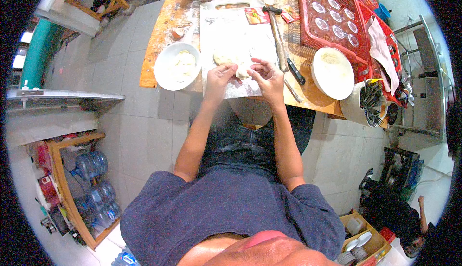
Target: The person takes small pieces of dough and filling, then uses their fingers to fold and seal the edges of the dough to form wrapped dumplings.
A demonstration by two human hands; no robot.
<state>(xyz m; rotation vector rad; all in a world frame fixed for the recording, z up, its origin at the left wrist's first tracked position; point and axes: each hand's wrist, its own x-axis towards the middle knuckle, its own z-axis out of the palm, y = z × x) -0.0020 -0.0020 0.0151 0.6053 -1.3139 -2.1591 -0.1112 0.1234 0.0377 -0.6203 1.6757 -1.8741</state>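
Between my left hand (222,80) and my right hand (267,80) is a small pale piece of dough (243,72), pinched by the fingers of both. It is just above the near part of a floury white cutting board (234,31). Another dough piece (221,56) lies on the board beyond my left fingers. Left of the board stands a white bowl (158,67) with pale pieces in it. A hammer (277,37) lies along the board's right side, near a black-handled knife (296,72). Glare hides detail on the board.
Red and yellow sachets (257,16) lie by the hammer head. A red plastic crate (306,31) holds several clear cups. Near the wooden table's (151,74) right end are a white bowl (332,80) and a container of forks (352,102). A person (391,204) is at the lower right.
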